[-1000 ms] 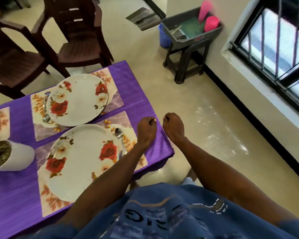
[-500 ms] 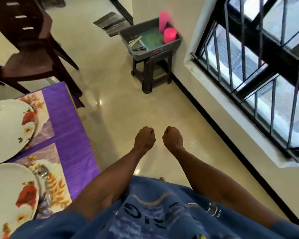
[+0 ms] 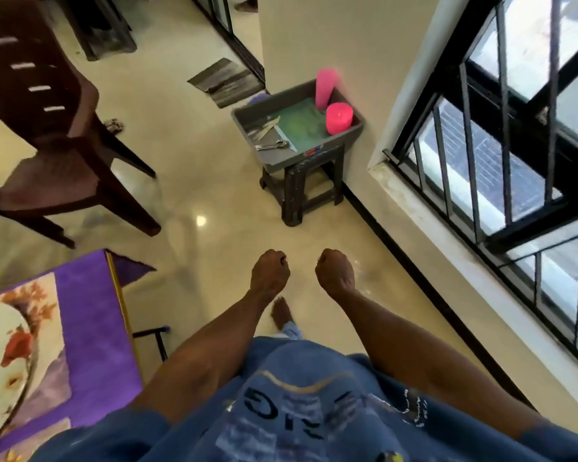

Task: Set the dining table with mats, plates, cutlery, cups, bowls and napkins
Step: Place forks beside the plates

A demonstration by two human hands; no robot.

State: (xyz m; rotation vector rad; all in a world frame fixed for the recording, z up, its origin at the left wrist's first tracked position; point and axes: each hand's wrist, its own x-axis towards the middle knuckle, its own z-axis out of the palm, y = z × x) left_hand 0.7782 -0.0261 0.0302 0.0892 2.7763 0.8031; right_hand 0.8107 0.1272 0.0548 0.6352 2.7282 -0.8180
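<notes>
Close to me, the person's blue shirt (image 3: pixel 297 411) fills the lower view, and both forearms reach forward over the shiny floor (image 3: pixel 214 201). The left hand (image 3: pixel 269 273) and the right hand (image 3: pixel 335 271) are each curled into a loose fist, side by side with a gap between them, and neither holds anything I can make out. A bare foot (image 3: pixel 282 311) shows under the left wrist, stepping forward.

At the lower left sits the corner of the dining table (image 3: pixel 90 328) under its purple cloth, with a flowered mat (image 3: pixel 40 378) and the edge of a rose-patterned plate (image 3: pixel 4 368) on it, so that place is laid at least that far.

Farther off, against the wall, a grey tray (image 3: pixel 344 135) rests on a dark stool (image 3: pixel 297 191). In it lie a green cloth or mat (image 3: pixel 301 125), some spoons (image 3: pixel 272 145) with other cutlery beside them, and two pink cups (image 3: pixel 339 118), one tall at the back and one shorter in front. A brown chair (image 3: pixel 47 128) stands to the left.

I judge this a fetching step, between placements: the person faces the tray with nothing in hand. The next move calls for closing on the stool, uncurling the fingers and reaching down into the tray, probably for cups or cutlery.
</notes>
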